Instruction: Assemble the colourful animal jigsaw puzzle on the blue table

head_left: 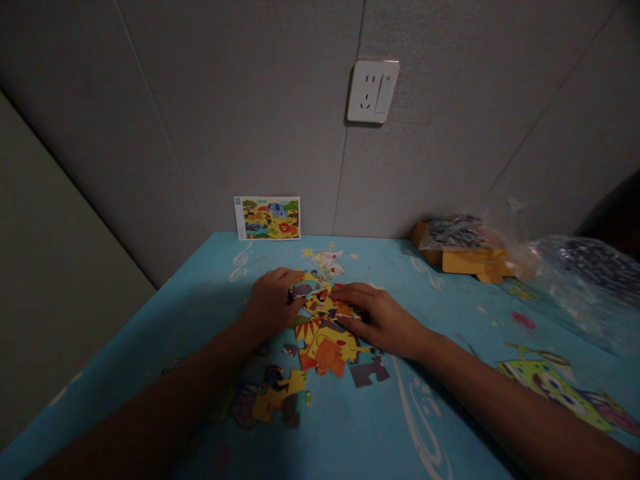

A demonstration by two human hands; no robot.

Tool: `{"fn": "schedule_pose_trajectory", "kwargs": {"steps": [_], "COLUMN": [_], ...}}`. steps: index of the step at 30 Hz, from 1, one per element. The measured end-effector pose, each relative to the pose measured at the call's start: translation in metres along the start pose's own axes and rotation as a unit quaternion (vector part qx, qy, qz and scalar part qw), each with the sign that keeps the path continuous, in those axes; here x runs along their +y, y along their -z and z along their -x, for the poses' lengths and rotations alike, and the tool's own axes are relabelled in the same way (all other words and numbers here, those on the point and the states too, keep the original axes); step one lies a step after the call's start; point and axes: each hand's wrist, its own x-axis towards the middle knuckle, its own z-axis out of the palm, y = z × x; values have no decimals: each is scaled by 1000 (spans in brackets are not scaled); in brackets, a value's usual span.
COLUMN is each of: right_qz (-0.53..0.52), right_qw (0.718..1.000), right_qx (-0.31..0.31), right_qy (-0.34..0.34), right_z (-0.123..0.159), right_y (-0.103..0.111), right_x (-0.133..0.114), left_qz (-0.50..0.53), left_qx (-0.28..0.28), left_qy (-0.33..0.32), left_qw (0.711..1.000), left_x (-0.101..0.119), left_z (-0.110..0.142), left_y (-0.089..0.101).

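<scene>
The puzzle pieces [325,353] look to be of printed cardboard, with a smooth surface, and the picture card [270,223] seems to be of smooth printed paper. The table cover [350,427] has a smooth, rather matt finish, though it is not possible to tell if it is cloth or plastic, while the bag [565,293] is of thin, clear plastic, wrinkled and glossy, and the yellow box [467,261] appears as matt cardboard. The wall [250,100] is matt with a fine, fabric-like grain, and the socket plate [373,91] looks like smooth, hard plastic
</scene>
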Motion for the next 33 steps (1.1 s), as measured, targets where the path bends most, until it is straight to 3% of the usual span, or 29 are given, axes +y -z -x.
{"fn": "schedule_pose_trajectory", "kwargs": {"steps": [17,24,30,33], "right_qz": [21,-37,-64,-110], "right_qw": [999,999,993,986], "right_qx": [11,28,-19,-14], "right_qy": [-29,25,99,124], "right_z": [0,1,1,1], "right_y": [1,3,3,5], "right_x": [3,4,2,-1], "left_qz": [52,101,112,120], "left_qx": [29,75,70,59], "left_qy": [-6,-5,-20,-28], "left_qw": [998,992,991,991], "left_x": [8,11,14,14], "left_z": [-1,-2,-2,-1], "left_y": [3,9,10,9]}}
